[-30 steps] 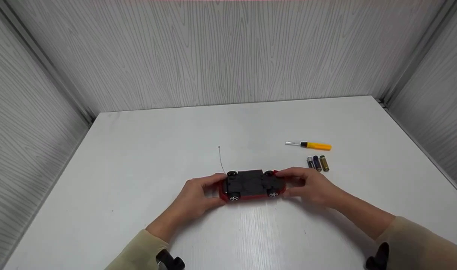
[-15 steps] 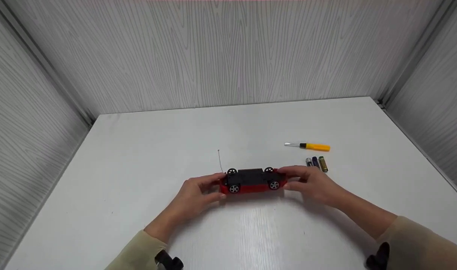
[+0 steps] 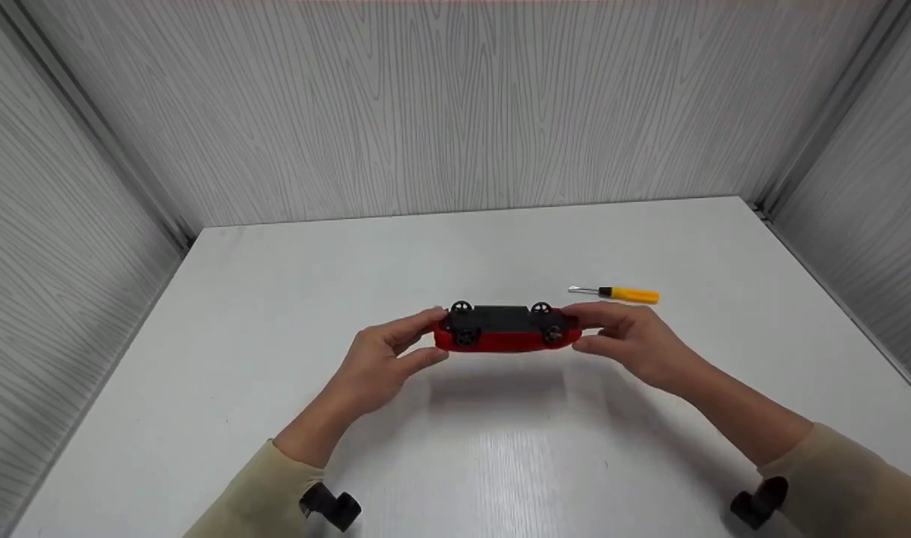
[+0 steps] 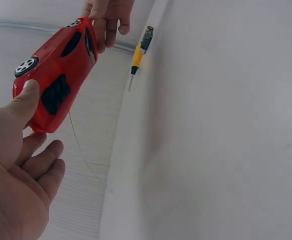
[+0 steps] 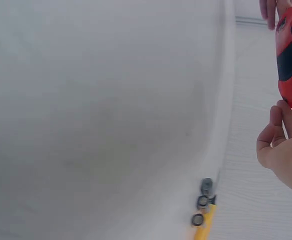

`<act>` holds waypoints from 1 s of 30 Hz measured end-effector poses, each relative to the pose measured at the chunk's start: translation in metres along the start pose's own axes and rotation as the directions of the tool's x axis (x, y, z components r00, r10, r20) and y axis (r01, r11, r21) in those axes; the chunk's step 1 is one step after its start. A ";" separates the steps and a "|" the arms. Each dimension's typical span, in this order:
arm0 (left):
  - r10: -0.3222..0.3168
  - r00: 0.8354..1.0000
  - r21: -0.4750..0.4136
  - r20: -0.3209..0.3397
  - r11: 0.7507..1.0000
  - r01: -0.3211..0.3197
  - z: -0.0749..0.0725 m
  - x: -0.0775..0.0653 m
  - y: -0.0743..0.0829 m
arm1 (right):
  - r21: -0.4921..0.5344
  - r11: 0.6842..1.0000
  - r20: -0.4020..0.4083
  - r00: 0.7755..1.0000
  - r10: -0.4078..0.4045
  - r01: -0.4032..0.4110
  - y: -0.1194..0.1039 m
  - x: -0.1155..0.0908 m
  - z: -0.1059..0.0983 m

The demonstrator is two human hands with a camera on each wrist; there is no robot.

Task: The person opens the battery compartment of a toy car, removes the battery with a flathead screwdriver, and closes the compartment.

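A red toy car [image 3: 500, 341] is held up over the table, its black underside and wheels turned toward the head camera. My left hand [image 3: 377, 368] pinches one end between thumb and fingers. At the other end, my right hand [image 3: 642, 345] grips it the same way. The left wrist view shows the car's red body [image 4: 61, 60], dark windows and a thin antenna wire [image 4: 76, 135] hanging from it. In the right wrist view, the thumb and fingers of my right hand [image 5: 288, 155] are on the car's end, by a dark window [image 5: 289, 62].
A screwdriver [image 3: 627, 294] with a yellow handle lies on the white table [image 3: 291, 299], beyond my right hand. Several batteries [image 5: 202, 201] stand out beside it in the right wrist view; my right hand hides them in the head view. A wood-grain panel [image 3: 455, 112] rises behind the table.
Both hands have raised the car off the table and away from me. The car has tipped so its red side shows more; the antenna and batteries are no longer visible in the head view.
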State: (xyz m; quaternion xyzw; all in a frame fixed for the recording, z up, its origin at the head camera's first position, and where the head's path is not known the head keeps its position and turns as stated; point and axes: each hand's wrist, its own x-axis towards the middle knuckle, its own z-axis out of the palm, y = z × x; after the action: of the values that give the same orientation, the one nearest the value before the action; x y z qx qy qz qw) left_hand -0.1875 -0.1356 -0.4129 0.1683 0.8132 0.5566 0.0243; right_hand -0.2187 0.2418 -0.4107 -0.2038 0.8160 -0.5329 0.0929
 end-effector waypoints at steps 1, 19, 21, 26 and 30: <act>0.011 1.000 -0.006 -0.008 1.000 -0.011 -0.002 0.001 0.004 | 0.009 1.000 -0.016 1.000 -0.015 0.015 -0.004 0.000 -0.001; 0.135 0.989 -0.038 -0.052 0.990 -0.138 -0.012 0.019 0.044 | -0.005 0.989 -0.166 0.975 -0.148 0.149 -0.039 0.006 -0.009; 0.145 0.988 -0.039 -0.061 0.988 -0.147 -0.012 0.020 0.046 | 0.003 0.989 -0.166 0.975 -0.147 0.150 -0.040 0.005 -0.010; 0.173 0.982 -0.028 -0.075 0.984 -0.176 -0.015 0.020 0.051 | 0.006 0.988 -0.177 0.973 -0.150 0.154 -0.042 0.005 -0.010; 0.190 0.979 -0.041 -0.078 0.980 -0.193 -0.018 0.021 0.054 | 0.003 0.984 -0.181 0.967 -0.177 0.180 -0.045 0.006 -0.009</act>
State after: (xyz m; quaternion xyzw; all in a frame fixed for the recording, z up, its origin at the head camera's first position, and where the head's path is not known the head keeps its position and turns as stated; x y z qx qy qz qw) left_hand -0.1978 -0.1282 -0.3535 0.2247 0.7797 0.5818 -0.0553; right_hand -0.2169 0.2314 -0.3656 -0.2266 0.7942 -0.5632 -0.0276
